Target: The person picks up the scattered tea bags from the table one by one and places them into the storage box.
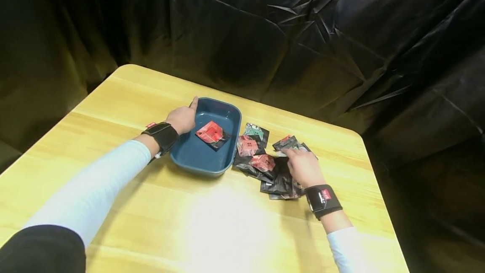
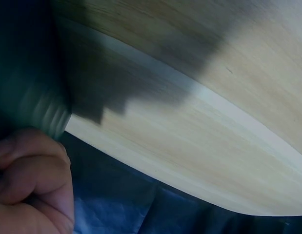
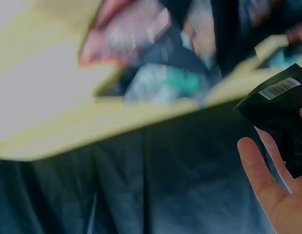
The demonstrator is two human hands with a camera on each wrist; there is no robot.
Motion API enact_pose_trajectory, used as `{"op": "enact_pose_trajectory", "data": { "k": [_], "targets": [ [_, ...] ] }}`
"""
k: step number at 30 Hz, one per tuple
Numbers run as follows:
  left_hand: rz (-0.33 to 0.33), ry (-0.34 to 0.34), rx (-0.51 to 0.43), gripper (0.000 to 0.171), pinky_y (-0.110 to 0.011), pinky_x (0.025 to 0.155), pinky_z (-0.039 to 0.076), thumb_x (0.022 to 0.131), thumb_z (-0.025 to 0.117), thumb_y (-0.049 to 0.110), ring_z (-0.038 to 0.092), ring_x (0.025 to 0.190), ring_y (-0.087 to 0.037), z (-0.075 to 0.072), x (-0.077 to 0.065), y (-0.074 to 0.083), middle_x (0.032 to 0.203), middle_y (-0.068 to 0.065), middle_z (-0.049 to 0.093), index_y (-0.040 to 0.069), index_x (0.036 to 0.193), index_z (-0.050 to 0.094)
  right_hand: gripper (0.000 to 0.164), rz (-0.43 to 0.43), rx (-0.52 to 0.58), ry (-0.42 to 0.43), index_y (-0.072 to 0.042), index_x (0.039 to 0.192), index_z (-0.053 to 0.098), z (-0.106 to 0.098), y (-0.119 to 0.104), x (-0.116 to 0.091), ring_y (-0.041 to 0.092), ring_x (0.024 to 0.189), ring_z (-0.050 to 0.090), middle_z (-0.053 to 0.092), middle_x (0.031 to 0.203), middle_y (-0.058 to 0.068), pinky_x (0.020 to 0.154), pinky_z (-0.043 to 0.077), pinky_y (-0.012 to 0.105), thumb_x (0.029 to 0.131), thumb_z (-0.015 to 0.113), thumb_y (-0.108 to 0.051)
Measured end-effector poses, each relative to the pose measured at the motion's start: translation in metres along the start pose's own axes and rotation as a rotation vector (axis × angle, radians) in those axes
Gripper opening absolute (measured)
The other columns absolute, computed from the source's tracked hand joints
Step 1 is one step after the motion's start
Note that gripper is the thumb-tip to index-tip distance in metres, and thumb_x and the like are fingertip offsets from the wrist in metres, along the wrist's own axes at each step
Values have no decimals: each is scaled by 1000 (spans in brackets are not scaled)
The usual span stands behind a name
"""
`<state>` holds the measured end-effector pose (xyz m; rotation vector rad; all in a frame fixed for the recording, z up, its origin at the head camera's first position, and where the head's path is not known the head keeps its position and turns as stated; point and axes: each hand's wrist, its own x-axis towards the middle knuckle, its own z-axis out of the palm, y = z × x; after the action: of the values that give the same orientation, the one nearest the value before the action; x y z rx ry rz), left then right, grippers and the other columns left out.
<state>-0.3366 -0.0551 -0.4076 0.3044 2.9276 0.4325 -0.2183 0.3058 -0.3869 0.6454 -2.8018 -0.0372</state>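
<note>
Right-hand grip (image 1: 306, 168) is closed in a pinch on a flat black packet (image 3: 282, 114) with a white barcode, one finger standing clear of it; the rest of that hold is cut off by the right wrist view's edge. From the head, this hand is over the right side of an overlapping heap of glossy black packets (image 1: 281, 179), among them a green-labelled packet (image 1: 255, 131), a pink-labelled packet (image 1: 248, 146) and a red-labelled packet (image 1: 263, 163). Left-hand grip (image 1: 182, 120) has its fingers curled at the left wall of a deep blue, rounded rectangular tray (image 1: 204, 170), one digit extended along the rim. Inside the tray lies a single red-and-black packet (image 1: 212, 134), lying flat. Tray and heap sit on a yellow wood-grain desk (image 1: 151, 222), the heap's left end right beside the tray. Wrinkled black sheeting (image 1: 242, 45) hangs behind.
</note>
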Motion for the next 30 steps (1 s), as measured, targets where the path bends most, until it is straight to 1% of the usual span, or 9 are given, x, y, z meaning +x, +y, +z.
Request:
{"op": "enact_pose_trajectory", "data": {
  "k": [3,7,11,14,21,23,24,27,30],
  "targets": [
    [-16,-4,2,80,-31,47,38,88,50,8,52,56,-23,-3,1,-1,64,-9,50,2,150,0,37,-8,25,39,-7,114,65,-20,-5,12,31,90,65,69,105,11,76,51,43,78,64,-1],
    [-30,-20,12,80,-31,46,38,88,50,8,51,54,-22,-4,1,-3,64,-9,49,2,150,-1,39,-52,65,76,-8,120,62,-33,-33,40,30,100,64,67,113,12,85,50,42,81,61,-1],
    [-15,-18,17,80,-31,47,39,88,50,9,52,56,-23,-2,1,-2,64,-9,50,2,150,0,38,-128,85,104,-10,121,62,-33,-68,66,28,105,63,66,116,10,89,49,41,84,58,-2],
    [-1,-8,19,79,-32,47,39,88,50,9,53,56,-24,0,1,1,64,-10,51,1,150,2,36,-167,76,106,-13,121,62,-31,-87,78,26,106,63,65,117,9,90,49,40,86,59,-7],
    [5,10,16,79,-31,47,38,87,51,10,52,56,-24,0,2,5,63,-9,49,2,150,4,34,-214,14,123,-14,120,63,-26,-111,89,25,104,64,66,117,10,88,50,39,86,59,-8],
    [0,13,15,79,-31,47,38,87,52,10,53,56,-24,0,2,4,63,-9,49,2,150,4,35,-221,23,101,-14,121,62,-25,-115,90,26,106,63,65,119,11,88,50,41,87,59,-11],
    [-3,12,16,80,-31,47,38,88,52,10,53,56,-24,0,2,4,64,-9,49,2,150,3,37,-219,34,67,-15,124,60,-24,-116,90,26,109,61,63,122,11,90,48,43,87,59,-16],
    [-4,8,15,80,-32,47,39,87,52,10,53,56,-24,1,2,2,65,-10,51,2,150,2,56,-187,91,-83,-22,137,49,-21,-118,89,30,123,50,52,137,12,97,40,54,86,59,-42],
    [-5,7,12,81,-32,47,40,87,52,10,53,57,-23,0,1,1,66,-10,53,2,150,2,77,-129,123,-197,-29,143,38,-19,-115,85,32,133,39,40,146,10,100,32,60,78,55,-66]
  ]
}}
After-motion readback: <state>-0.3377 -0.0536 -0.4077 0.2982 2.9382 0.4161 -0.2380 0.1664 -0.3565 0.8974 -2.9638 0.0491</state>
